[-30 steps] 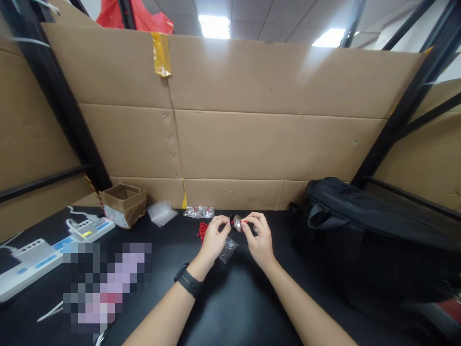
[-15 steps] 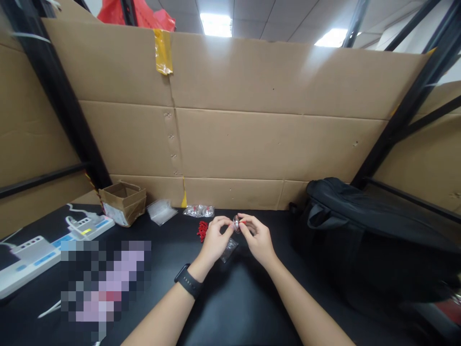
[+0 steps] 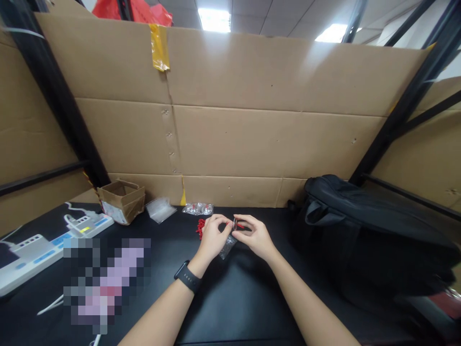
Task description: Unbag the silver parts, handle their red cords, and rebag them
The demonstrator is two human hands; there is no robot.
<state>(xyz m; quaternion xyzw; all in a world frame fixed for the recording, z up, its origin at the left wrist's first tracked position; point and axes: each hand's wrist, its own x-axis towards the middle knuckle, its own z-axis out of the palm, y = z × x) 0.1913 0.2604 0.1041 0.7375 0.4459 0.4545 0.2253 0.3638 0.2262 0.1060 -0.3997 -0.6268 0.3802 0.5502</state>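
Note:
A small shiny round metal disc [image 3: 235, 224] with a bit of red cord on its right side is held up between my hands. My right hand [image 3: 254, 233] is closed on it, thumb below and fingers above the rim. My left hand [image 3: 215, 236] pinches thumb and index finger together right at the disc's left side; what lies between those tips is too small to tell. Behind the left hand sits a bundle of red cord [image 3: 200, 228], partly hidden. A clear plastic bag [image 3: 227, 247] lies on the black table below the hands.
Clear packs with shiny round pieces [image 3: 198, 208] lie at the back, beside an empty-looking plastic sleeve [image 3: 160, 210] and an open cardboard box [image 3: 121, 202]. A white power strip [image 3: 46, 254] runs along the left. On the right rests a large black bag [image 3: 360, 235]. Cardboard [image 3: 230, 144] walls the back.
The disc has turned from showing its face to nearly edge-on. My right fingers have spread around its rim, and the view has shifted slightly.

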